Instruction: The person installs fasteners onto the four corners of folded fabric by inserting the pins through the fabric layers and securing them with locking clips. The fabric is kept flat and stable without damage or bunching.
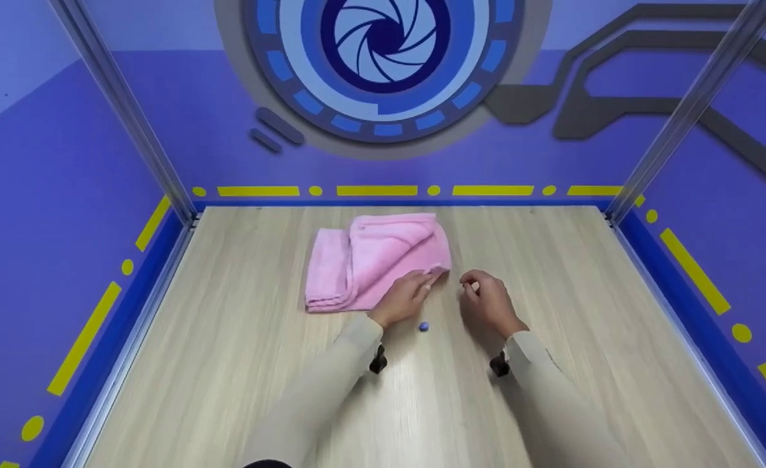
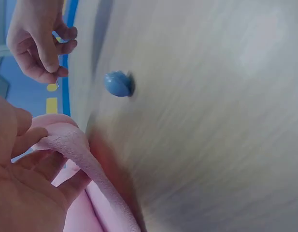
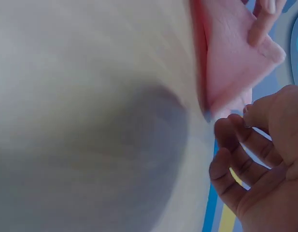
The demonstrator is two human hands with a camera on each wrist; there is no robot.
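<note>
A folded pink towel (image 1: 383,253) lies toward the back of the table, its right front corner raised. My left hand (image 1: 406,296) pinches that raised edge; in the left wrist view its fingers (image 2: 74,186) are at the towel's hem. To the right of the towel, apart from it, is my right hand (image 1: 490,302). Its thumb and forefinger pinch a thin, shiny needle-like piece (image 2: 57,83), only whose tip shows; the other fingers (image 3: 231,179) are loosely curled. A small blue rounded lump (image 1: 424,326) sits on the table between the two wrists.
The wooden table (image 1: 240,364) is enclosed by blue printed panels (image 1: 181,123) at the back and both sides. Metal posts (image 1: 688,110) stand at the back corners. Each wrist bears a small black camera (image 1: 500,365).
</note>
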